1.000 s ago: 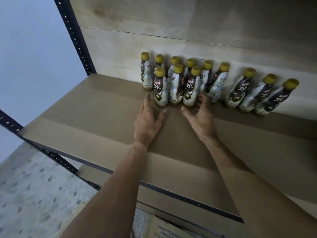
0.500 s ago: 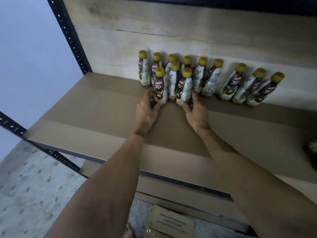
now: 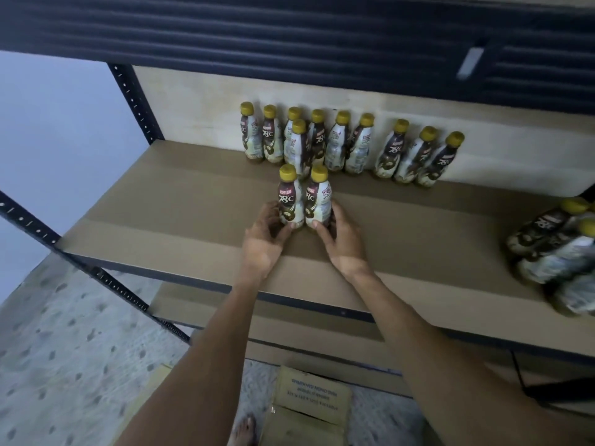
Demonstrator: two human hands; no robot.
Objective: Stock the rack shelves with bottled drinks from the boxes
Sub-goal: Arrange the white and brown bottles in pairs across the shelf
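Brown board shelf (image 3: 161, 204) of a dark metal rack, seen from above and in front. Two bottles (image 3: 304, 201) with yellow caps stand upright and touching near the middle of the board. The left hand (image 3: 267, 239) curls its fingers round the base of the left one, and the right hand (image 3: 341, 239) does the same round the right one. Each hand pinches its own bottle between thumb and fingers.

Half a second ago both hands were at a front trio pushed up against the back row (image 3: 322, 140). The pair now stands well clear of that row, drawn toward the front edge. The third bottle (image 3: 298, 146) of the trio remains against the row.

The back row has a gap, then a further group of three (image 3: 418, 159) along the rear panel. More bottles lie on their sides (image 3: 553, 246) at the shelf's right end. A cardboard box (image 3: 309, 400) sits on the speckled floor (image 3: 64, 349) below, beside a bare foot (image 3: 244, 429).

The move probably means the stock is being rearranged, not added to: the pair is likely bound for a new place on the board. The shelf is only partly stocked.
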